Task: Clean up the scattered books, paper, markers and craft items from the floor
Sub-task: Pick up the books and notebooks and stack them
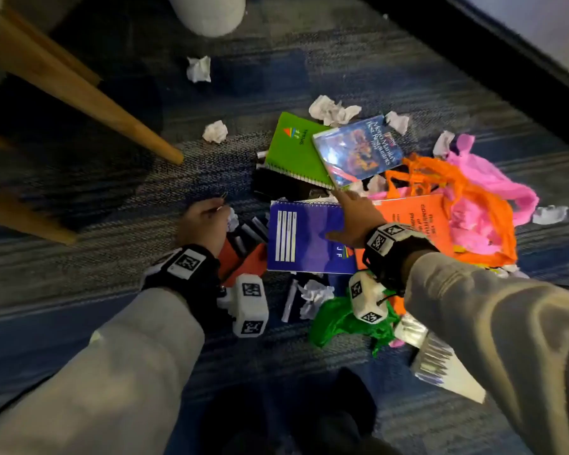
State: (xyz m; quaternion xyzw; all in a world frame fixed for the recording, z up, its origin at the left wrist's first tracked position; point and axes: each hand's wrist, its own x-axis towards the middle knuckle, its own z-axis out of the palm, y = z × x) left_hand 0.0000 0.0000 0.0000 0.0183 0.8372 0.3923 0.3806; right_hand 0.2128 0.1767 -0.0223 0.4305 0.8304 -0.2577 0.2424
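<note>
The right hand (pixel 353 221) lies flat with fingers spread on the blue spiral notebook (pixel 304 238), its forefinger reaching toward the corner of a glossy blue book (pixel 358 151). The left hand (pixel 204 221) is curled closed around a small thin object and a bit of white paper, just left of the notebook, above some dark markers (pixel 248 233). Beyond lie a green notebook (pixel 293 149), partly under the glossy book, and an orange booklet (pixel 414 221) beside tangled orange (pixel 440 182) and pink streamers (pixel 493 182). Crumpled paper balls (pixel 198 69) dot the blue carpet (pixel 79 307). A wooden chair leg (pixel 89 93) slants at the left.
</note>
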